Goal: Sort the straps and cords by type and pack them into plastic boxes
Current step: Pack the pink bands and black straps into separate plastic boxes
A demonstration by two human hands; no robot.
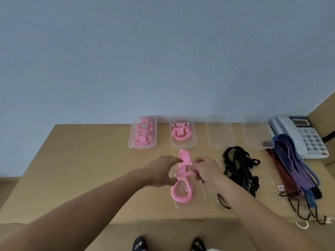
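Note:
A pink strap lies looped on the table's front middle, over a clear flat lid. My left hand pinches it from the left and my right hand pinches it from the right, near its crossing. Two clear boxes at the back hold pink straps: the left box and the one beside it. Two empty clear boxes stand to their right. A tangle of black straps lies right of my hands. Purple, blue and dark red cords with hooks lie further right.
A white desk telephone sits at the back right corner, partly under the cords. The wooden table ends at a blue wall behind. My feet in dark sandals show below the front edge.

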